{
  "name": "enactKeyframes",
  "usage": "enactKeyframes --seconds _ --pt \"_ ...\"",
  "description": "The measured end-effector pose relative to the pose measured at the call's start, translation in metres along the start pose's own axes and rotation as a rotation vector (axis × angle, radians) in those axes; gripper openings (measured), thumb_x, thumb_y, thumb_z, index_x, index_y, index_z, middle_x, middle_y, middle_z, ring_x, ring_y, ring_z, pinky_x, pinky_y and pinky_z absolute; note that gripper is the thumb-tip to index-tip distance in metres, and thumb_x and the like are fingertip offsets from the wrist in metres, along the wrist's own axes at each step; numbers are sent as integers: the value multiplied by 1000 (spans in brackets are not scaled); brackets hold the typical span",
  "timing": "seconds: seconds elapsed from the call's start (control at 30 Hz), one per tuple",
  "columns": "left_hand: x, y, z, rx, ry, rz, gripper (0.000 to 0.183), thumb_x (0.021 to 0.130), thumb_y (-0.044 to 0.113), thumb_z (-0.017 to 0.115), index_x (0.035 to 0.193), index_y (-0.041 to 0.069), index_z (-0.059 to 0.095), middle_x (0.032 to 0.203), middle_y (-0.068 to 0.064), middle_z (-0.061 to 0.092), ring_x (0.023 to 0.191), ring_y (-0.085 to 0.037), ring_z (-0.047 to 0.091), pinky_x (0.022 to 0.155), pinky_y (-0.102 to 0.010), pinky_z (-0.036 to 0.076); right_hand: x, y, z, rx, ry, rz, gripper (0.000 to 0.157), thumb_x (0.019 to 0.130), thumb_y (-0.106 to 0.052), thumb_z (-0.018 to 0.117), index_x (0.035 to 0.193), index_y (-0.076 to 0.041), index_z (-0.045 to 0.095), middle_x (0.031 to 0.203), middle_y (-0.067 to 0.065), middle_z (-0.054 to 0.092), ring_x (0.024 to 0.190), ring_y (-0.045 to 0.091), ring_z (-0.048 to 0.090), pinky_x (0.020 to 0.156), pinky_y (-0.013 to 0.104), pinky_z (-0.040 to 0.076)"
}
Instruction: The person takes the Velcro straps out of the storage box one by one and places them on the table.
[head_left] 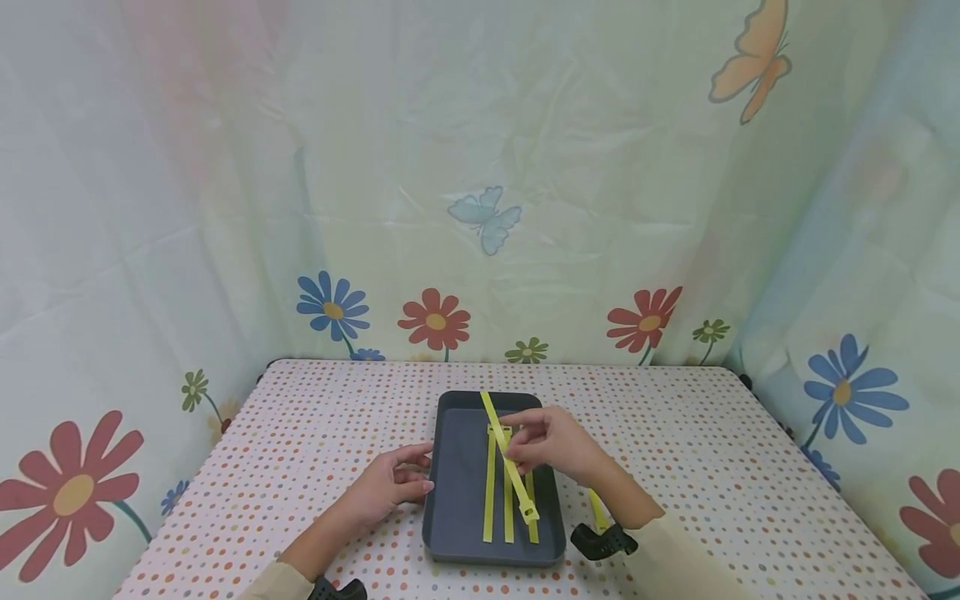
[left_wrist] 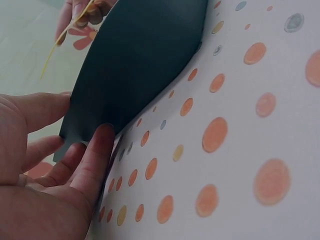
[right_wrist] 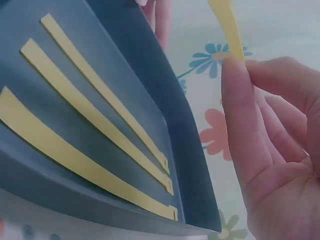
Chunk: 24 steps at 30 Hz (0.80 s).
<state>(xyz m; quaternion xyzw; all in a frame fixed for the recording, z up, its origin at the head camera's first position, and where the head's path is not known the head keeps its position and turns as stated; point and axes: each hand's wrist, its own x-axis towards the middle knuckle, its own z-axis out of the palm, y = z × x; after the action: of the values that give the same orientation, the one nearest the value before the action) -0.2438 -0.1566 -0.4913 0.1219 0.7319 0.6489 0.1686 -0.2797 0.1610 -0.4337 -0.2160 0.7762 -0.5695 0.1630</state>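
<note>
A dark grey rectangular tray (head_left: 459, 475) stands on the table. Three yellow cable ties (right_wrist: 75, 105) lie lengthwise and side by side in it, their slotted heads towards the far end. Over the tray, my right hand (head_left: 551, 442) pinches another yellow cable tie (head_left: 519, 485) between thumb and fingers. This tie slants across the others in the head view, its head at the near end. My left hand (head_left: 384, 485) is at the tray's left side, its fingertips (left_wrist: 103, 132) touching the outer wall with the fingers loosely bent.
One more yellow cable tie (head_left: 597, 510) lies on the table to the right of the tray, partly under my right forearm. The table wears a dotted cloth (head_left: 337, 425). Behind it and on both sides hangs a flowered curtain (head_left: 390, 275).
</note>
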Motion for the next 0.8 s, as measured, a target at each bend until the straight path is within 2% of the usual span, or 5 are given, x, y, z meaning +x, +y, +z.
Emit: enactKeyframes --seconds 0.1,0.37,0.63,0.8 --pt "1 0 0 8 2 -3 69 94 9 73 154 -1 41 136 -23 53 103 -15 68 85 -33 62 -5 0 0 24 30 10 54 91 -10 78 140 2 60 95 14 77 74 25 74 76 55 63" --pt "1 -1 0 53 14 -14 69 94 12 74 154 1 42 134 -20 55 101 -16 70 80 -29 60 -16 5 4 67 128 25 58 90 -13 79 142 1 58 95 13 77 77 22 75 73 43 65" --pt "-1 3 2 26 11 -10 69 94 9 73 154 -2 40 136 -23 52 101 -15 67 86 -35 62 -28 9 2 105 182 17 64 89 -13 80 145 3 54 96 13 76 76 21 75 73 41 65" --pt "-1 2 1 56 17 -13 69 95 11 74 154 0 42 135 -20 55 99 -16 69 80 -31 60 -35 12 0 125 231 46 64 88 -11 81 144 2 55 96 13 74 77 22 75 73 39 65"
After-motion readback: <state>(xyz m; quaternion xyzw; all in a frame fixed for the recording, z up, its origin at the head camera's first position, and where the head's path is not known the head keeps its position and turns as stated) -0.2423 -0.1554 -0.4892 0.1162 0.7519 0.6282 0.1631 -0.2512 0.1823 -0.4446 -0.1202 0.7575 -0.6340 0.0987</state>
